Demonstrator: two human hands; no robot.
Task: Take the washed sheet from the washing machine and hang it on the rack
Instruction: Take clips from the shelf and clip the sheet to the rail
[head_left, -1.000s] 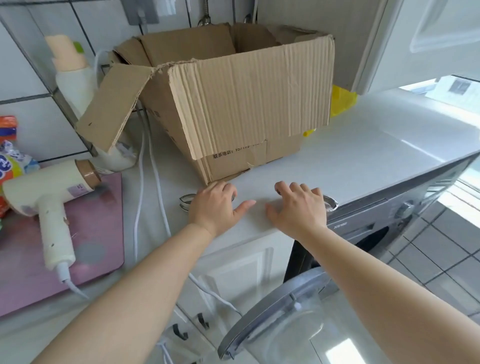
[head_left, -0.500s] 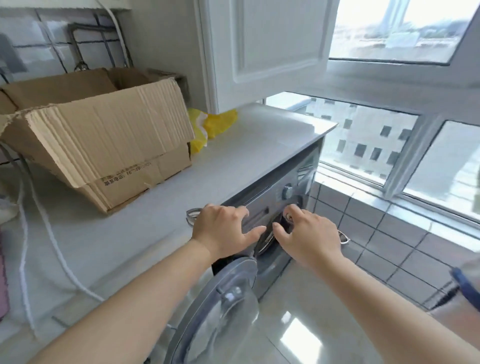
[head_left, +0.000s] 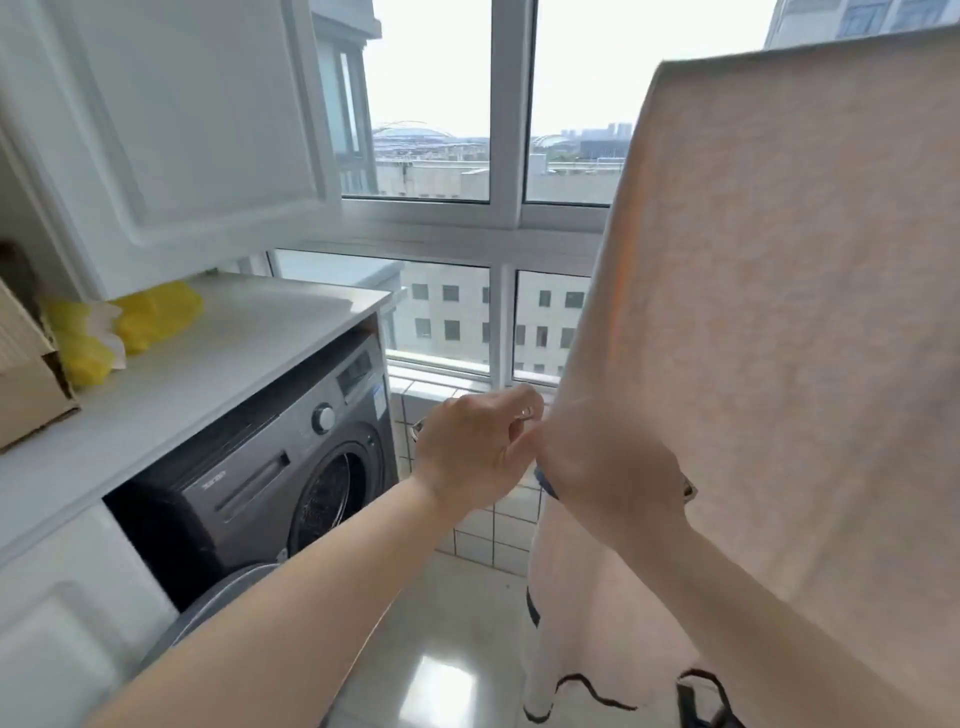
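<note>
The dark grey washing machine (head_left: 270, 467) sits under the counter at left, its round door (head_left: 223, 592) swung open and low. The drum opening (head_left: 337, 483) is dark, and no sheet shows inside. A large pale pink cloth (head_left: 779, 312) with a black trim at the bottom hangs at right; what holds it up is out of view. My left hand (head_left: 472, 452) hovers with loosely curled fingers just left of the cloth's edge, with nothing seen in it. My right hand (head_left: 613, 478) lies against the cloth's lower edge, fingers hidden.
A white counter (head_left: 218, 353) tops the machine, with a yellow bag (head_left: 130, 322) and a cardboard box (head_left: 26, 389) on it. A white wall cabinet (head_left: 171, 130) hangs above. Windows (head_left: 431, 104) fill the far wall, over a glossy tiled floor (head_left: 447, 649).
My view has swung right from the counter and box toward the window. Both hands left the counter edge and rose toward the hanging pink cloth, which has come into view.
</note>
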